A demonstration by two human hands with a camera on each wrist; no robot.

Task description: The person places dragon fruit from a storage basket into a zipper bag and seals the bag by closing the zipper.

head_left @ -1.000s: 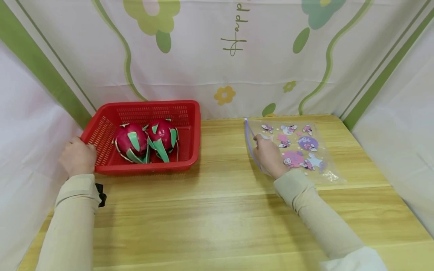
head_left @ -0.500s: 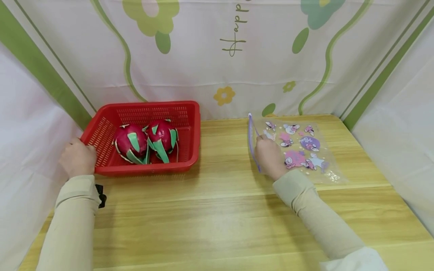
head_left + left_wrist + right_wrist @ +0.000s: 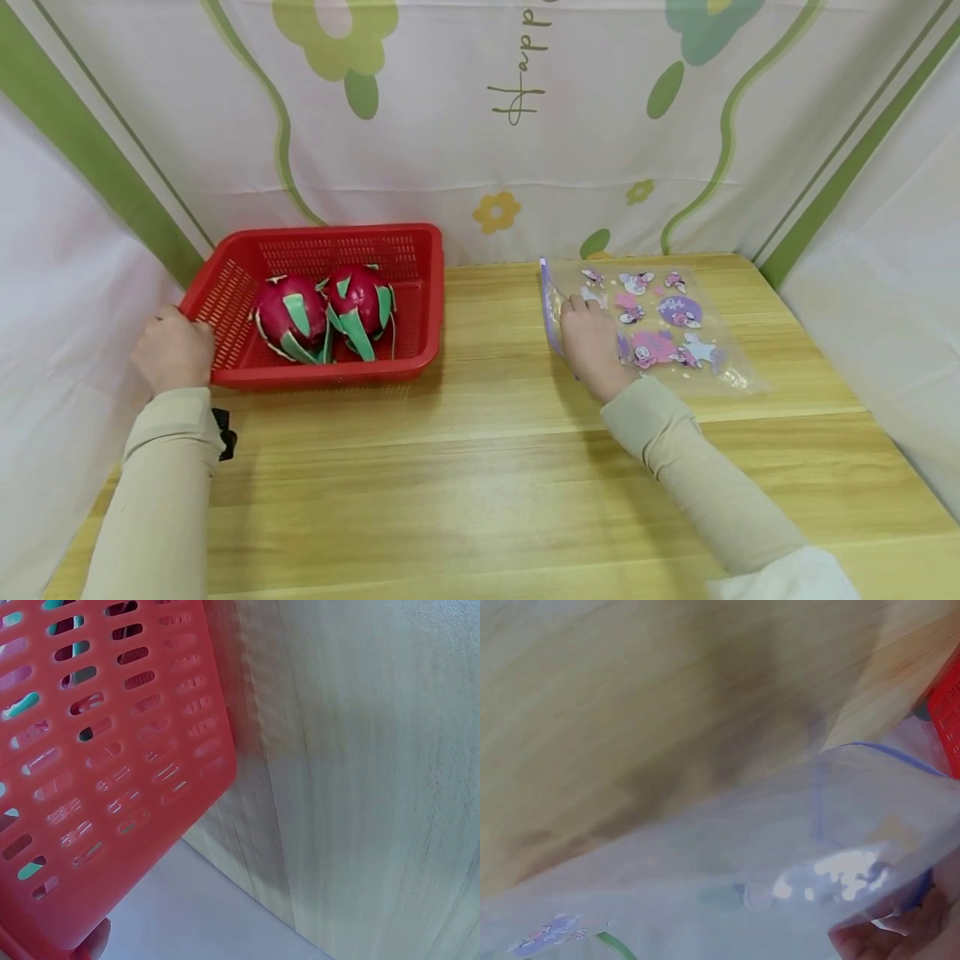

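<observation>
My left hand (image 3: 176, 350) grips the left rim of a red plastic basket (image 3: 322, 374), which sits at the back left of the table. Inside it, two magenta dragon fruits (image 3: 274, 310) with green scales lie side by side. The left wrist view shows the slotted wall of the basket (image 3: 112, 859), with a fingertip curled at its lower corner. On the right, my right hand (image 3: 596, 346) pinches a clear zip bag (image 3: 678, 312) near its purple-edged mouth. Cartoon prints cover the bag. In the right wrist view the clear film (image 3: 697, 874) stands lifted beside the fingers.
The wooden table (image 3: 480, 500) runs up to a white printed curtain (image 3: 435, 142) at the back. White cloth (image 3: 892, 275) also hangs at both sides. Bare wood separates the basket from the bag.
The bag's purple-edged mouth shifted right and up, then back left and down, with my right hand moving slightly along. My left hand and the basket stay in place.
</observation>
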